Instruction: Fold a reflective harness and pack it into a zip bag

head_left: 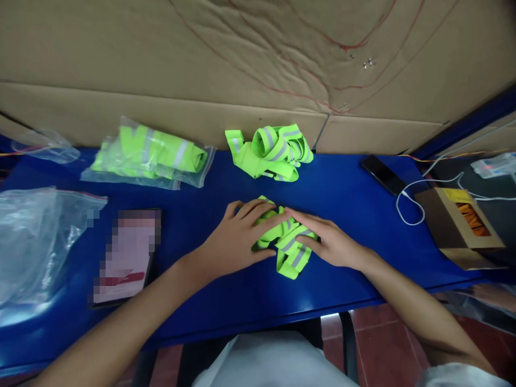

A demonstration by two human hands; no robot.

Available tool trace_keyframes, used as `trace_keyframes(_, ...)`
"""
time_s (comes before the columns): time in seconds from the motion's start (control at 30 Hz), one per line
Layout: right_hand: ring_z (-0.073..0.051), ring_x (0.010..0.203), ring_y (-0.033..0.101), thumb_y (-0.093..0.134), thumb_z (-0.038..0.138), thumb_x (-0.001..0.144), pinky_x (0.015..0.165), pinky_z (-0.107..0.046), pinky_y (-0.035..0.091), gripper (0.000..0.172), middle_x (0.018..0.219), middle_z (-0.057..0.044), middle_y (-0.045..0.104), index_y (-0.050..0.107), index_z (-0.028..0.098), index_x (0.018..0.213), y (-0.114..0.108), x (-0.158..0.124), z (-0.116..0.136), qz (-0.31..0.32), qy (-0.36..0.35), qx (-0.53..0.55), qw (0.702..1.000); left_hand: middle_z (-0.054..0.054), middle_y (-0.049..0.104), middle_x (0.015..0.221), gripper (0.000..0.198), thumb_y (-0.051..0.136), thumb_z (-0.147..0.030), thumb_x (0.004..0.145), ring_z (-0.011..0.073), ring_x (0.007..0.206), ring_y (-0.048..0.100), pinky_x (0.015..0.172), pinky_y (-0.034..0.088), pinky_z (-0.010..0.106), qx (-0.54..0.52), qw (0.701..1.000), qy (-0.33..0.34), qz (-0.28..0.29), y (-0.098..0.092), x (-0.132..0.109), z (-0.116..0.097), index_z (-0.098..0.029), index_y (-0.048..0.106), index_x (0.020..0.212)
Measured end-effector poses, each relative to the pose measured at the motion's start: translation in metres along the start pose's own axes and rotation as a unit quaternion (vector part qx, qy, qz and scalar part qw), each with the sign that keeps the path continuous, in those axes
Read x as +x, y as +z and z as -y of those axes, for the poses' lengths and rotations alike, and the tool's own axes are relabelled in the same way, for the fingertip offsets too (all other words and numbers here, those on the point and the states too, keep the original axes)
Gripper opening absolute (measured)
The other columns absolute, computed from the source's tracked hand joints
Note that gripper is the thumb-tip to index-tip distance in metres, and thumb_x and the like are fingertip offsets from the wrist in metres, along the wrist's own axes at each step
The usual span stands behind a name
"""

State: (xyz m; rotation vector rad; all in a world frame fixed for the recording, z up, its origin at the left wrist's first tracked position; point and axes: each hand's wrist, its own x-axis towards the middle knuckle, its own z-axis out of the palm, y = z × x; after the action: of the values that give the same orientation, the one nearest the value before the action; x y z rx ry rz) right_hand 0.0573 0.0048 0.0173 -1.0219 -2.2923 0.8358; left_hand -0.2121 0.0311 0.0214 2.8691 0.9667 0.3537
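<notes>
A neon-yellow reflective strap (pixel 295 262) with grey bands lies bunched on the blue table, between my hands. My left hand (pixel 237 236) curves over its left side, fingers on top and thumb at the near side. From the right, my right hand (pixel 332 242) grips the bundle between fingers and thumb. The fingertips of both hands meet near the top of the bundle, and part of the strap is hidden beneath them. Just beyond lies a second loose bundle of reflective strap (pixel 278 150), untouched.
Rolled reflective straps in clear zip bags (pixel 149 153) lie at the back left. Clear plastic bags (pixel 36 242) and a large phone-like device (pixel 129 252) are at left. To the right are a black phone (pixel 382 174) on a white cable and an open cardboard box (pixel 447 220). Cardboard (pixel 161 54) lines the back.
</notes>
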Motion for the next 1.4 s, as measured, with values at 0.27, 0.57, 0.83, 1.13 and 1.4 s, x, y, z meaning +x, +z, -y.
trace_keyframes(0.27,-0.024,0.113,0.065,0.050,0.004,0.095,0.099,-0.045,0.045,0.045,0.119,-0.003,0.075,0.073,0.033,0.123,-0.030,-0.008,-0.008,-0.081,-0.036,-0.204,0.975,0.015,0.073,0.116,0.059,0.059,-0.025,0.089,0.0351,0.102,0.071,0.083,0.051,0.044,0.005,0.972,-0.230,-0.053,-0.018,-0.009,-0.014,-0.016,0.045,0.146)
trace_keyframes(0.57,-0.032,0.122,0.064,0.077,0.032,0.089,0.103,-0.049,0.048,0.045,0.129,-0.009,0.066,0.062,0.031,0.132,-0.003,-0.010,0.013,-0.194,-0.124,-0.269,0.935,-0.004,0.072,0.081,0.052,0.064,-0.054,0.092,0.0156,0.058,0.065,0.051,0.045,0.024,-0.494,0.813,-0.305,0.035,-0.032,-0.015,-0.005,-0.030,0.048,0.135)
trace_keyframes(0.83,-0.029,0.132,0.060,0.068,0.022,0.097,0.106,-0.046,0.056,0.056,0.142,-0.014,0.056,0.047,0.029,0.149,0.011,-0.013,0.018,-0.110,-0.104,-0.170,0.974,-0.001,0.067,0.100,0.053,0.071,-0.048,0.089,0.0154,0.083,0.066,0.072,0.053,0.027,-0.710,0.640,-0.273,0.107,-0.018,-0.008,-0.014,-0.028,0.048,0.133)
trace_keyframes(1.13,-0.022,0.127,0.064,0.063,0.008,0.095,0.102,-0.039,0.060,0.023,0.127,-0.007,0.060,0.061,0.026,0.110,0.010,-0.010,0.026,-0.136,-0.162,-0.067,0.975,-0.003,0.061,0.097,0.045,0.075,-0.037,0.084,0.0125,0.084,0.058,0.073,0.046,0.024,-0.762,0.577,-0.262,0.131,-0.017,-0.005,-0.009,-0.026,0.050,0.120)
trace_keyframes(1.4,-0.023,0.112,0.070,0.062,0.017,0.094,0.098,-0.044,0.061,0.022,0.110,-0.007,0.071,0.059,0.027,0.114,0.005,-0.012,0.029,-0.125,-0.174,-0.122,0.969,-0.006,0.049,0.087,0.047,0.075,-0.036,0.085,0.0101,0.071,0.046,0.059,0.041,0.021,-0.723,0.631,-0.263,0.101,-0.013,-0.010,-0.020,-0.028,0.040,0.115)
